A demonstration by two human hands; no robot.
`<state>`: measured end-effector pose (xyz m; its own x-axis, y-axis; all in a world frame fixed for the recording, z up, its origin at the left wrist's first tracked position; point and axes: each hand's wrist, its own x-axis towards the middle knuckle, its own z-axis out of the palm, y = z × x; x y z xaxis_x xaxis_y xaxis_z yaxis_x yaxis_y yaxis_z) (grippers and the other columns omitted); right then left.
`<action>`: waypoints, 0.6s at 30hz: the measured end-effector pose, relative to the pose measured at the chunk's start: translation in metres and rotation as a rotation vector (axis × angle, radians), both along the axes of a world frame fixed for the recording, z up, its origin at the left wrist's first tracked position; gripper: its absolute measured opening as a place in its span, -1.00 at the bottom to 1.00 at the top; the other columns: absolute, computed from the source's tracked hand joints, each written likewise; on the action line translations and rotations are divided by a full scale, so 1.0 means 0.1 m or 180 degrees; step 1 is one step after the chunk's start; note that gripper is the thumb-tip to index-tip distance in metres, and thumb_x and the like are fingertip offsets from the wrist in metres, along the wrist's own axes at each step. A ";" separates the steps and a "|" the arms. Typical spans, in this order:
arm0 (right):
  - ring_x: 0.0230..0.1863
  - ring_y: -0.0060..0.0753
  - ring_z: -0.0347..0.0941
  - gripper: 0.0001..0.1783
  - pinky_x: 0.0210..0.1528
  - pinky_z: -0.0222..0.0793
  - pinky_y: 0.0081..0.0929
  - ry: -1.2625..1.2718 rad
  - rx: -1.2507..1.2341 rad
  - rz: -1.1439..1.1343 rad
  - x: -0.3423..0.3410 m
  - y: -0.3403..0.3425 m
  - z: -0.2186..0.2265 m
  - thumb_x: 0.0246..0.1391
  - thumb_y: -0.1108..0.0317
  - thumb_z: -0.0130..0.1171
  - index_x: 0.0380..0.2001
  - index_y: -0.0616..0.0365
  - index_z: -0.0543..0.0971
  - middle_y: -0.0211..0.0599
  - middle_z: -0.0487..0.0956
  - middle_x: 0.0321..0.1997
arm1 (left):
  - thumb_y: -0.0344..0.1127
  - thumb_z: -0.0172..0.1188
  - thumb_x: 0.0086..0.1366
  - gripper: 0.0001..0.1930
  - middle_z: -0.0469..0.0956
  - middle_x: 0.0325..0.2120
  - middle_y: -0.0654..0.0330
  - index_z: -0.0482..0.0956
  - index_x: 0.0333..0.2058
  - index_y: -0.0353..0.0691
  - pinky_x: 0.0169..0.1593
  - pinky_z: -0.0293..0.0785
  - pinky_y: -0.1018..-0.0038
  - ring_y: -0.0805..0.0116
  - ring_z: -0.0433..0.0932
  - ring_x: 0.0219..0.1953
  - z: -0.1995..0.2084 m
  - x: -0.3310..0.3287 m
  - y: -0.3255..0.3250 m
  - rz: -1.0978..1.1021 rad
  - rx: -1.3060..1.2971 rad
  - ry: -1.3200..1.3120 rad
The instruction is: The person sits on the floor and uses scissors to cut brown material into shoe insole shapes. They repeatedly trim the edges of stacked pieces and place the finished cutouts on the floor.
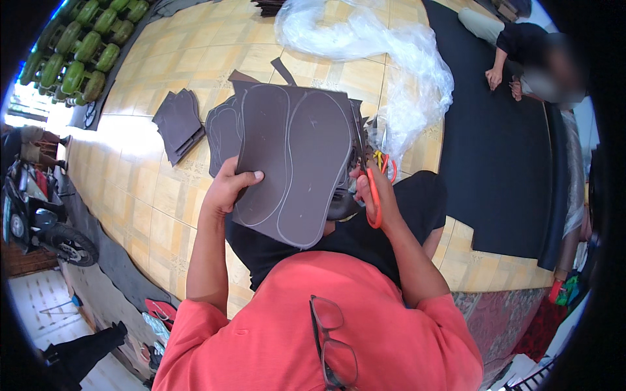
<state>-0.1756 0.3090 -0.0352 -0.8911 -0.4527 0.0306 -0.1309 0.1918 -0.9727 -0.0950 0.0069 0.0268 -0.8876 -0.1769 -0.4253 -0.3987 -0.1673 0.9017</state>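
**Scissors at the edge of a marked foam sheet**

The left hand (228,189) grips the left edge of a dark brown sheet (293,163), thumb on its face and fingers curled behind it, holding it up over the person's lap. Two sole outlines are drawn side by side on the sheet. The right hand (378,199) is closed through the handles of orange scissors (370,189), whose blades run up along the sheet's right edge; how far the blades are parted cannot be told. To the left, on the tiled floor (163,202), lies a small stack of dark cut pieces (179,124). Crumpled clear plastic (385,52) lies farther off. At the far right, another person sits on a large black mat (502,163).
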 end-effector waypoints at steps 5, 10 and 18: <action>-0.36 -0.19 0.48 -0.63 -0.30 0.36 -0.36 0.0134 0.0084 0.0168 -0.05 0.05 0.12 0.25 0.13 0.07 -0.37 0.26 0.32 -0.05 0.49 -0.40 | -0.41 0.27 0.03 -0.60 0.59 -0.28 0.22 0.58 -0.11 -0.40 -0.08 0.41 0.54 0.44 0.52 -0.22 0.08 0.03 0.04 -0.0322 -0.0001 -0.0141; -0.41 -0.15 0.43 -0.56 -0.35 0.32 -0.33 0.0548 0.0168 0.0193 -0.05 0.05 0.18 0.22 0.04 0.10 -0.40 0.25 0.30 -0.05 0.41 -0.44 | -0.40 0.28 0.02 -0.58 0.60 -0.27 0.23 0.57 -0.09 -0.40 -0.03 0.38 0.54 0.44 0.51 -0.18 0.08 0.03 0.02 -0.0418 -0.0086 -0.0163; -0.57 -0.24 0.18 -0.50 -0.47 0.20 -0.35 0.0340 0.0438 0.0515 0.00 0.19 0.27 0.24 -0.02 0.06 -0.47 0.26 0.33 -0.17 0.27 -0.63 | -0.39 0.29 -0.03 -0.42 0.57 -0.12 0.19 0.50 0.05 -0.38 0.08 0.35 0.55 0.40 0.49 -0.07 0.08 0.02 -0.20 -0.0544 -0.0070 -0.0091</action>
<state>-0.1760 0.3276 -0.0077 -0.8016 -0.5958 0.0489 -0.2714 0.2898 -0.9178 -0.0933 -0.0128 0.0347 -0.8931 -0.0340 -0.4486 -0.4453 -0.0752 0.8922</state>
